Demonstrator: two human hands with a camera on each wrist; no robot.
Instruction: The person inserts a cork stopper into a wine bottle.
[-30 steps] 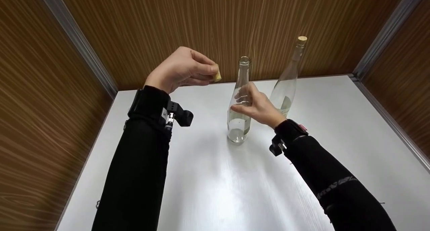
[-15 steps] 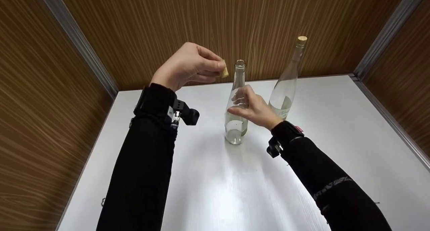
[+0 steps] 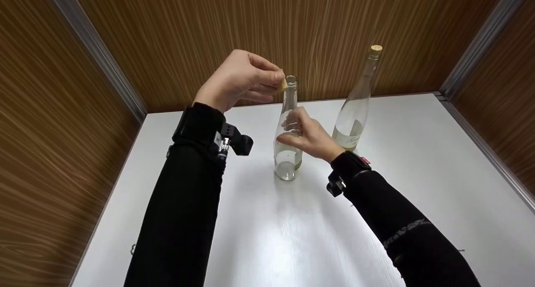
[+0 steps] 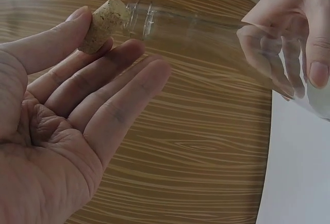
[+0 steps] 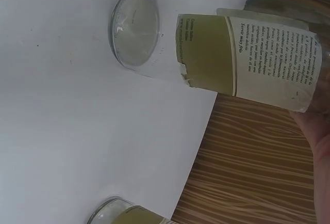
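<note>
Since the earlier frames, the left hand point(image 3: 244, 80) has been carrying the small tan cork point(image 3: 284, 85) rightward, and the cork is now sitting just beside the mouth of the clear, open glass bottle point(image 3: 286, 132); that bottle has also been shifting slightly leftward across the white table point(image 3: 418, 153). The left grip is pinching the cork between thumb and forefinger, with the other fingers stretching out loosely beneath it, as the left wrist view is showing point(image 4: 103, 24). In that view the cork's end is lying right against the bottle's rim, not yet inside the neck. The right hand point(image 3: 307, 132) is wrapping its fingers and thumb around the shoulder of the open bottle, holding it upright on the table. The right wrist view is showing this bottle's olive paper label point(image 5: 247, 61) and its round base resting on the table. A second clear glass bottle point(image 3: 355, 111), already stopped with a cork point(image 3: 375, 49), is standing near the first, behind and to its right, close to the brown wood-grain wall point(image 3: 250, 28). Both arms are wearing black sleeves.
</note>
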